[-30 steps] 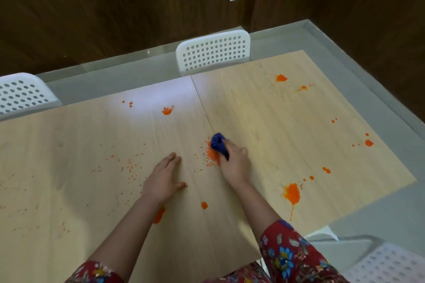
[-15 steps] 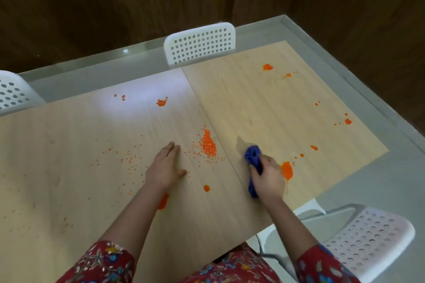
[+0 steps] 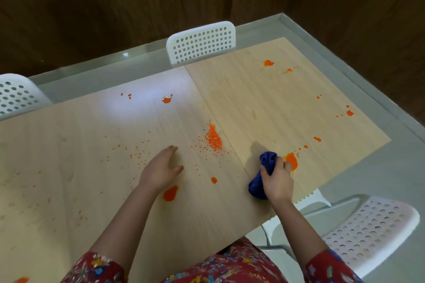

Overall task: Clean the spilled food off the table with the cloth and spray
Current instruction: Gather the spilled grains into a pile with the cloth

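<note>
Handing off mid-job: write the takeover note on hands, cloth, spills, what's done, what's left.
Left hand: open, flat on the table.
Right hand: grips the bunched blue cloth, right beside an orange splat.
Spray: not in view.
Done: no wiped-clean area is evident.
Left: that splat, the orange grain pile, the splat by the left wrist, the far splats and scattered specks.

Pale wooden table (image 3: 276, 103), 2 joined boards: orange splashes (image 3: 291, 159) scattered, a grain heap (image 3: 213, 139) beside the seam, a blue cloth (image 3: 256, 187) toward the near edge.
</note>
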Action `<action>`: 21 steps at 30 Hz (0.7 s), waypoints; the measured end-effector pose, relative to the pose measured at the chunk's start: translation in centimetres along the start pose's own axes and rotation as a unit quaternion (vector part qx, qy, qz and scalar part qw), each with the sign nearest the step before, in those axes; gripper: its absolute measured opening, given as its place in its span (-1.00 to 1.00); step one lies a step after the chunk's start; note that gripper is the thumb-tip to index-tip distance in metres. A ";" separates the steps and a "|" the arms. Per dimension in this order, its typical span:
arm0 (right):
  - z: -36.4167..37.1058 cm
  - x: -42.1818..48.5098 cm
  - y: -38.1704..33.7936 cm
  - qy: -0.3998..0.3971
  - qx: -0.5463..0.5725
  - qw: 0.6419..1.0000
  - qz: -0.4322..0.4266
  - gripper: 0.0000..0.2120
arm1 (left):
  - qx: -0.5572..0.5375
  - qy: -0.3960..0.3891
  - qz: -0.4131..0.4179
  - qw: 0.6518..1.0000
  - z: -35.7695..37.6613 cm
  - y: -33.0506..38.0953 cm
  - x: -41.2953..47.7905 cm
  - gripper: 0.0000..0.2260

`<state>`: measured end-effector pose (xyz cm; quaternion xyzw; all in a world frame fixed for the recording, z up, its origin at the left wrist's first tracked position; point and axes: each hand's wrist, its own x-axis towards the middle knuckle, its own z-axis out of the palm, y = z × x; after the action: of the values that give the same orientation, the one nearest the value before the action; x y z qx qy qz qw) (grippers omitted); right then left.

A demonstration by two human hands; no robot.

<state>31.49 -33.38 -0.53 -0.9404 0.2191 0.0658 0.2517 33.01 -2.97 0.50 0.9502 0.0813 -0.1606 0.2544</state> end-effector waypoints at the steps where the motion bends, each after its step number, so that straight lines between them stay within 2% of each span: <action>1: 0.4 -0.1 -1.0 -0.008 0.012 1.000 0.001 -0.59 | -0.003 0.011 -0.001 1.000 -0.1 -0.6 -0.7 -0.41; 6: 3.7 -0.3 -9.1 -0.068 0.087 0.994 -0.018 -0.54 | 0.001 0.040 -0.014 0.999 -0.1 -3.9 -3.5 -0.41; 11: 7.2 -3.1 -16.2 -0.153 0.102 0.976 -0.116 -0.58 | 0.004 0.072 -0.041 0.997 -0.3 -5.1 -4.6 -0.41; 13: 6.9 -3.5 -16.6 -0.158 0.108 0.972 -0.138 -0.56 | 0.006 0.077 -0.052 0.996 -0.5 -5.6 -4.8 -0.41; 17: 4.4 -0.5 -14.0 -0.100 0.088 0.986 -0.104 -0.56 | 0.017 0.096 -0.070 0.993 -0.8 -7.2 -5.5 -0.41; 19: 3.9 0.3 -13.0 -0.120 0.039 0.987 -0.104 -0.54 | 0.017 0.104 -0.079 0.991 -0.7 -7.8 -5.9 -0.41; 21: 4.4 -1.1 -12.9 -0.153 -0.029 0.977 -0.148 -0.53 | 0.015 0.103 -0.085 0.991 -0.4 -7.9 -6.1 -0.40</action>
<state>36.20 -20.71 1.65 -0.9481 0.0348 0.1770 0.2619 25.51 3.56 -0.65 0.9550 0.1852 -0.0837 0.2162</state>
